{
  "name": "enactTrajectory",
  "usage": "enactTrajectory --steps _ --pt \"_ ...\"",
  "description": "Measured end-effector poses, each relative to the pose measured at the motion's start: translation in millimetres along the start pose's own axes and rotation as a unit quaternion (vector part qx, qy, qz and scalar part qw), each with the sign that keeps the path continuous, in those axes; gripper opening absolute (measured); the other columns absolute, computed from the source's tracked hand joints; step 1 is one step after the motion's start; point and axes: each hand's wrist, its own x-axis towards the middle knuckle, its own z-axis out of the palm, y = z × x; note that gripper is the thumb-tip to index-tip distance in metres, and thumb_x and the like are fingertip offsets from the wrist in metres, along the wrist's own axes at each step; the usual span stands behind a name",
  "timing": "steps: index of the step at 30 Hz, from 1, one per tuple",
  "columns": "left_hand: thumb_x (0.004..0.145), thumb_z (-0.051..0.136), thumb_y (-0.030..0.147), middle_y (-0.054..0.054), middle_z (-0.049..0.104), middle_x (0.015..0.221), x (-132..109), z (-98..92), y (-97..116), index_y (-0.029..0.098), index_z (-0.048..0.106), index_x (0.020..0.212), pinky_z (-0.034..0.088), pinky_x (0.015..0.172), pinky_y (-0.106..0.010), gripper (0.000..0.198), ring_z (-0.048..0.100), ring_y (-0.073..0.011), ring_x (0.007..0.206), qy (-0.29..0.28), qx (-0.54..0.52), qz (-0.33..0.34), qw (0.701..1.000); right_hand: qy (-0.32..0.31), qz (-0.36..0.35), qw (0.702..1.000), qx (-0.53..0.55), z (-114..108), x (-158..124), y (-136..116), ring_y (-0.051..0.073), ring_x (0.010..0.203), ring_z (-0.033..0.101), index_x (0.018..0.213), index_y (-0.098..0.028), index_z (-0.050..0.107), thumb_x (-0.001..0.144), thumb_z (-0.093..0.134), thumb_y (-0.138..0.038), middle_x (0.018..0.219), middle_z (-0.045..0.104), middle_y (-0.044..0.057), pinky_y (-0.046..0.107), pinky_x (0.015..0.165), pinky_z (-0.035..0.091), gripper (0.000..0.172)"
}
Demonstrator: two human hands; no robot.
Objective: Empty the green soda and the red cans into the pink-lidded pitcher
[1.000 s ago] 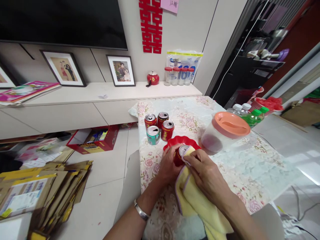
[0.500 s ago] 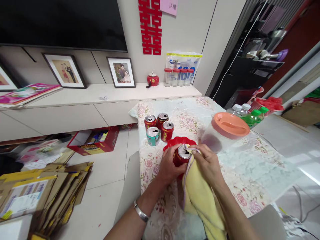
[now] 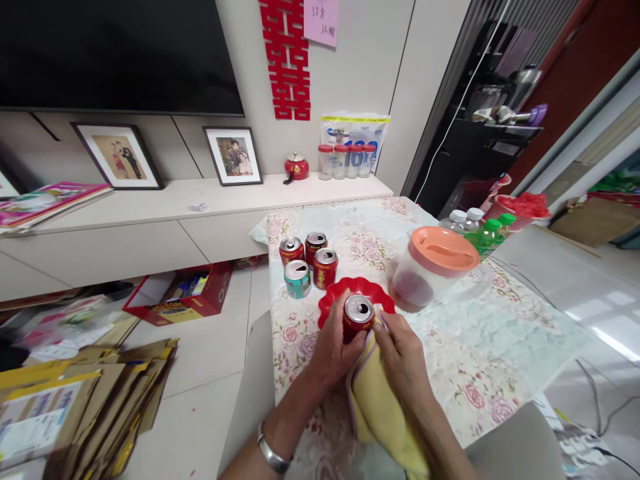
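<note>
My left hand [image 3: 336,343] is wrapped round a red drink can [image 3: 356,323], its opened silver top facing up. My right hand [image 3: 399,343] pinches a yellow cloth [image 3: 385,400] with a purple edge against the can's right side. The cloth hangs down toward me. Behind and partly under the held can sits a red scalloped dish [image 3: 329,301]. To its left stand several cans in a group: a teal can [image 3: 298,281], a red can [image 3: 325,270] in front, and more red ones behind.
A clear container with an orange lid [image 3: 443,257] stands on the flowered tablecloth [image 3: 463,353] at right. Beyond it are bottles with green caps [image 3: 493,230] and a red basket [image 3: 517,213]. Framed photos and lidded jars [image 3: 340,163] line the white cabinet. Flattened cardboard [image 3: 115,393] lies on the floor.
The cloth has moved from the can's top edge down to its right side, with my right hand lower. More of the red dish shows. The view has shifted slightly.
</note>
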Motion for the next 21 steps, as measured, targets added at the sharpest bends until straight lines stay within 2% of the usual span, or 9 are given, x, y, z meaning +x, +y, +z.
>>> enactTrajectory --steps 4,10,13,18,21 --pt "0.104 0.058 0.046 -0.02 0.058 0.159 -4 1.4 12 0.02 0.037 0.159 0.045 0.127 -0.056 0.064 0.058 -0.0331 0.15 0.007 -0.058 -0.009 0.998 0.047 -0.01 0.998 0.044 11 -10 -13 0.024 0.105 0.069 0.119 -0.022 0.079 0.106 0.06 -0.05 0.112 0.075 0.011 0.042 0.096 0.056 0.036" --pt "0.104 0.063 0.056 -0.013 0.066 0.14 -11 2.6 37 0.024 0.047 0.147 0.056 0.113 -0.047 0.056 0.068 -0.0292 0.129 0.049 -0.105 0.038 0.992 0.096 -0.003 0.988 0.118 17 -14 -28 0.024 0.118 0.066 0.127 -0.026 0.08 0.106 0.06 -0.052 0.121 0.071 0.01 0.043 0.107 0.053 0.039" --pt "0.103 0.065 0.059 -0.012 0.068 0.137 -17 3.0 45 0.025 0.054 0.145 0.059 0.109 -0.044 0.055 0.069 -0.0297 0.125 0.047 -0.107 0.048 0.992 0.089 0.029 0.982 0.165 14 -8 -37 0.024 0.117 0.067 0.119 -0.025 0.082 0.104 0.061 -0.058 0.119 0.074 0.009 0.041 0.106 0.054 0.042" --pt "0.1 0.069 0.06 -0.009 0.069 0.131 -26 1.6 51 0.027 0.059 0.143 0.059 0.107 -0.042 0.055 0.07 -0.0285 0.12 0.09 -0.071 0.106 0.988 0.035 0.119 0.962 0.244 14 -4 -46 0.025 0.098 0.076 0.104 -0.02 0.084 0.099 0.065 -0.067 0.103 0.083 0.009 0.039 0.091 0.062 0.051" --pt "0.099 0.07 0.06 -0.007 0.071 0.124 -27 -0.4 57 0.028 0.062 0.14 0.063 0.098 -0.038 0.053 0.073 -0.0262 0.11 0.117 -0.061 0.11 0.985 0.047 0.154 0.952 0.262 19 -17 -53 0.028 0.103 0.077 0.109 -0.019 0.085 0.096 0.067 -0.072 0.109 0.084 0.01 0.042 0.096 0.063 0.057"
